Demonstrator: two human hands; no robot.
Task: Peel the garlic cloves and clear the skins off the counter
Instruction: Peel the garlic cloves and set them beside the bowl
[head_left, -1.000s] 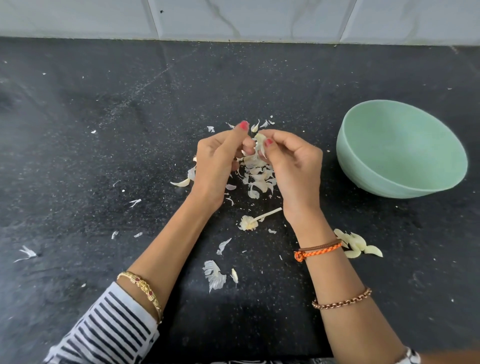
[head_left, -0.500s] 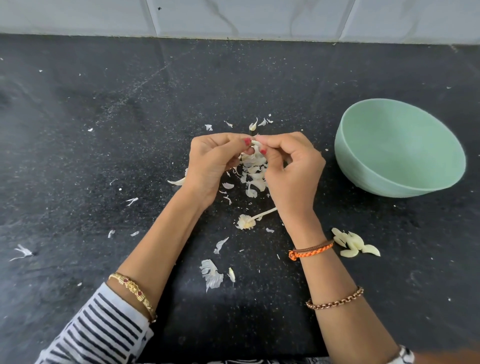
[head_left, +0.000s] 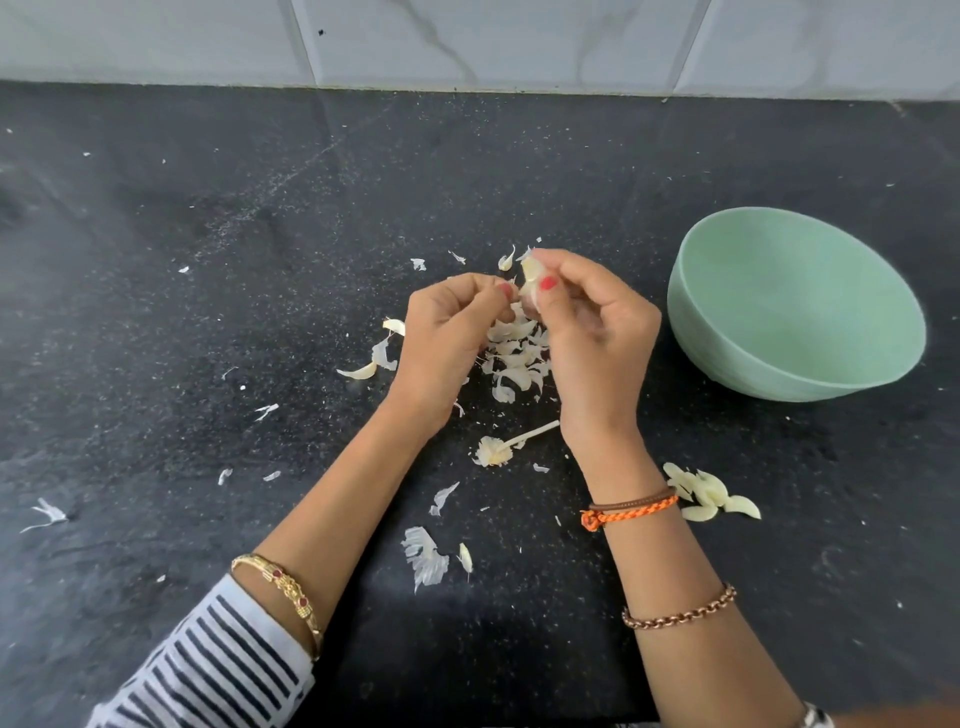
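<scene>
right hand (head_left: 592, 332) pinches a garlic clove (head_left: 530, 275) (half-skinned); left hand (head_left: 447, 343) picks at it with curled fingers, above the skins (head_left: 514, 358), green bowl (head_left: 795, 306) right.

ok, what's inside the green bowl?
The green bowl looks empty: the far inner wall and most of the bottom show bare. The near rim hides a strip of the floor just behind it. The peeled cloves lie on the counter, outside it.

Home kitchen: black speckled stone worktop (head_left: 208, 260) meets a marble-pattern tiled wall (head_left: 519, 41) along the frame's top; garlic skins (head_left: 514, 358) at centre, green bowl (head_left: 800, 384) at right.
</scene>
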